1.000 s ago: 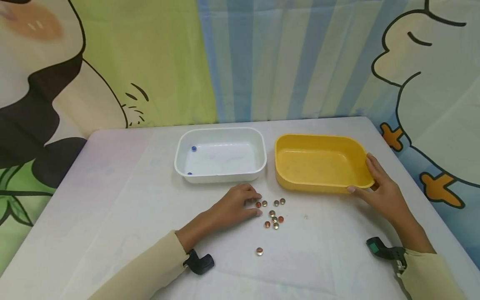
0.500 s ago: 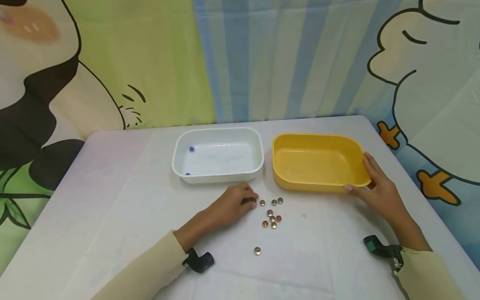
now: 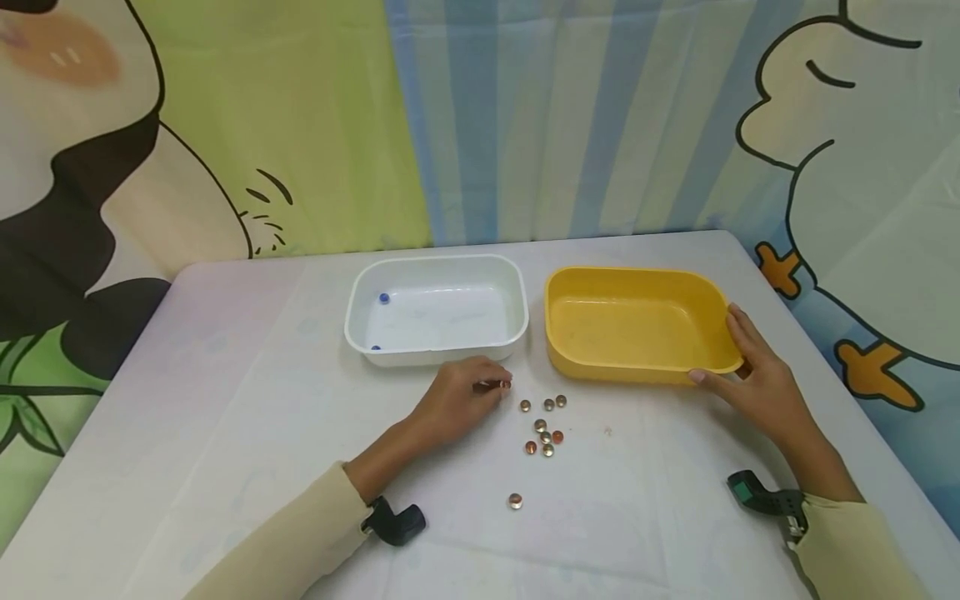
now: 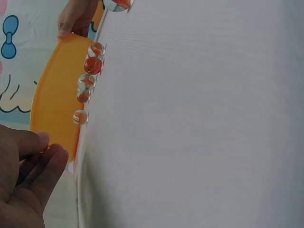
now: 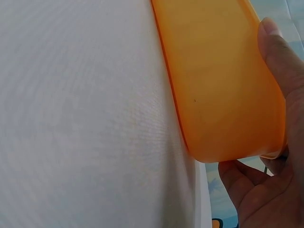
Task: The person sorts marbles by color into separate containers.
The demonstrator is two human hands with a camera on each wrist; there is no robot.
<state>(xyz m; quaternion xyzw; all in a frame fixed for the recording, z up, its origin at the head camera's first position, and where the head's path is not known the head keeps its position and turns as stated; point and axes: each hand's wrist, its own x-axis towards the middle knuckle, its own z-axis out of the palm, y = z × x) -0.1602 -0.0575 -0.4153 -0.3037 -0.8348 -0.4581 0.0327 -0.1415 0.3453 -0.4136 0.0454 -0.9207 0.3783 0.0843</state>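
My left hand (image 3: 459, 400) pinches a small orange-red glass marble (image 3: 506, 384) between thumb and fingertips, close to the front right corner of the white tub (image 3: 427, 358). In the left wrist view only a speck of that marble shows between the fingers. Two blue marbles, one of them a blue marble (image 3: 384, 298) at the back left, lie inside the white tub. My right hand (image 3: 772, 396) grips the right end of the yellow tub (image 3: 637, 321), thumb at the front and fingers along the side. Nothing shows inside the yellow tub.
Several clear and orange marbles (image 3: 546, 437) lie loose in front of the two tubs. A single marble (image 3: 515, 501) sits apart, nearer the front. A white cloth (image 3: 247, 433) covers the table, and a printed curtain (image 3: 555, 117) hangs behind it.
My left hand has closed on the orange-red marble and lifted it slightly back toward the white tub. My right hand and the yellow tub keep their place.
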